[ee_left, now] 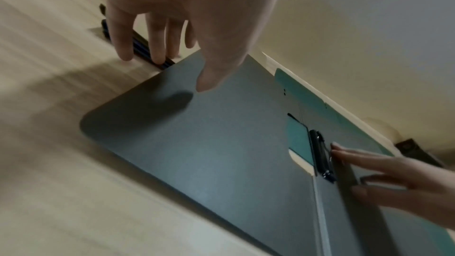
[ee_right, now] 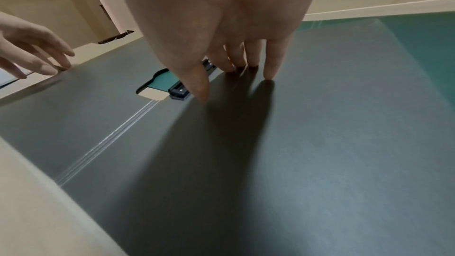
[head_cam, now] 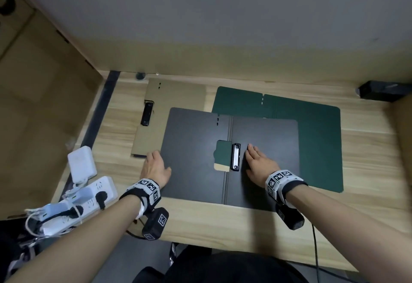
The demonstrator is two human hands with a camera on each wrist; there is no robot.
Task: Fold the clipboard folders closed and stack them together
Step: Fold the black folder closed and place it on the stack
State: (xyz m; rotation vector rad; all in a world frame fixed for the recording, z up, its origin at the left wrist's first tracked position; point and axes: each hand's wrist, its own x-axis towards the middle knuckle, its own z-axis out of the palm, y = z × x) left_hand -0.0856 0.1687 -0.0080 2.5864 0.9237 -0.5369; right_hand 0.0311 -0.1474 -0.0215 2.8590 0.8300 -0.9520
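A black clipboard folder [head_cam: 196,153] lies open and flat in the middle of the table, its metal clip [head_cam: 235,157] beside the spine. Under it, to the right, an open green folder [head_cam: 318,140] lies flat. A tan folder [head_cam: 169,104] with its own clip [head_cam: 147,113] lies at the back left, partly under the black one. My left hand [head_cam: 156,167] is at the black folder's left edge, fingers [ee_left: 157,52] reaching down past the edge and thumb above the cover. My right hand [head_cam: 256,160] rests flat on the right panel, fingertips [ee_right: 269,73] touching it beside the clip [ee_right: 179,90].
A white power strip [head_cam: 89,195] with plugs and a white adapter [head_cam: 81,164] sit at the table's left front corner. A black box [head_cam: 383,91] lies at the back right. A wall runs close behind the folders. The wooden table [head_cam: 223,227] shows bare wood in front.
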